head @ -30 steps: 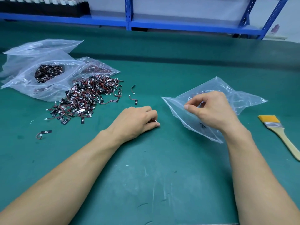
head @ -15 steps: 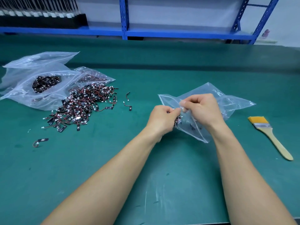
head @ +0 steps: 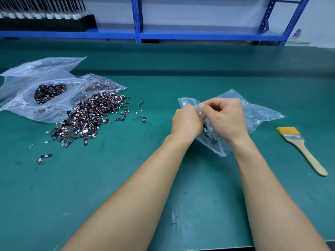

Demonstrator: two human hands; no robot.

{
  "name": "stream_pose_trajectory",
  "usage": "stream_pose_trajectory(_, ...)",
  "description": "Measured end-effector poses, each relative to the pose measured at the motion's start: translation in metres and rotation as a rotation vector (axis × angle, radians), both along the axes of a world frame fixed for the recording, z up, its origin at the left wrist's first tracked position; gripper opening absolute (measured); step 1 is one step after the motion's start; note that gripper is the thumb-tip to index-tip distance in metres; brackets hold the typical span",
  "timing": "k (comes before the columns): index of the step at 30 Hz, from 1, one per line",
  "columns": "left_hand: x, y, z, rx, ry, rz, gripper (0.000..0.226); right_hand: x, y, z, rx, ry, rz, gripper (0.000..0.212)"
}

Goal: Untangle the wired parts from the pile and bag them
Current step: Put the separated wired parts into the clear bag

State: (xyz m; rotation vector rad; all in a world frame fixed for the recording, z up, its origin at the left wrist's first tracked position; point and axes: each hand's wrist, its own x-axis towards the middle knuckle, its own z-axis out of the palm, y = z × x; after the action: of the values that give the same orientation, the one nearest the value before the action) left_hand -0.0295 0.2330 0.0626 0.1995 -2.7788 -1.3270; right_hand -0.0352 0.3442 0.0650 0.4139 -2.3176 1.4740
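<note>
**Green bench, one bag filling, most of the pile to go**

Blue metal shelving (head: 137, 35) runs along the back of the room, and in front of it a wide green bench (head: 181, 187) carries everything in play.

Both hands meet at the mouth of a clear bag (head: 261, 115) lying right of centre. The right hand (head: 224, 118) pinches the bag's upper edge between thumb and curled fingers, lifting the opening. The left hand (head: 186, 122) is pressed against that opening with its fingers curled under. Its back faces the camera, so I cannot tell whether it grips a part, the plastic, or both. A few dark parts show through the bag near the hands.

The pile (head: 87, 120) of wired parts, black tabs with red leads and white plugs, sits well to the left. It spills from the mouths of larger bags (head: 23, 98), one of which has a dark clump inside. A few stray parts (head: 141, 113) lie just right of the pile, and another (head: 43, 157) lies alone nearer the front edge.

By my reading, the job is at an early stage. The clear bag holds only a small share, the pile looks dense and knotted, and the loose strays are not yet bagged. A wooden-handled brush (head: 301, 147) lies untouched to the right.
</note>
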Motion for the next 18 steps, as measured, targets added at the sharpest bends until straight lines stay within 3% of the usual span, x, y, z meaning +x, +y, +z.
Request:
stream_pose_trajectory(3,0.011,0.000,-0.005,0.530,-0.057,-0.137,0.028,0.000,0.000,0.000,-0.037,0.026,-0.023,0.014)
stream_pose_trajectory(7,0.024,-0.011,-0.007,0.719,-0.172,-0.291,0.036,-0.001,0.000,-0.002,-0.024,0.027,-0.015,0.017)
stream_pose_trajectory(14,0.037,-0.054,-0.012,0.578,-0.025,-0.324,0.024,0.001,0.001,-0.005,0.129,0.024,0.018,0.022)
stream_pose_trajectory(16,0.039,-0.077,-0.020,0.418,0.102,-0.257,0.016,0.003,0.000,-0.005,0.231,0.057,-0.008,0.028)
stream_pose_trajectory(18,0.041,-0.104,-0.029,0.133,0.253,-0.151,0.014,0.006,-0.001,-0.002,0.292,0.108,-0.030,0.032)
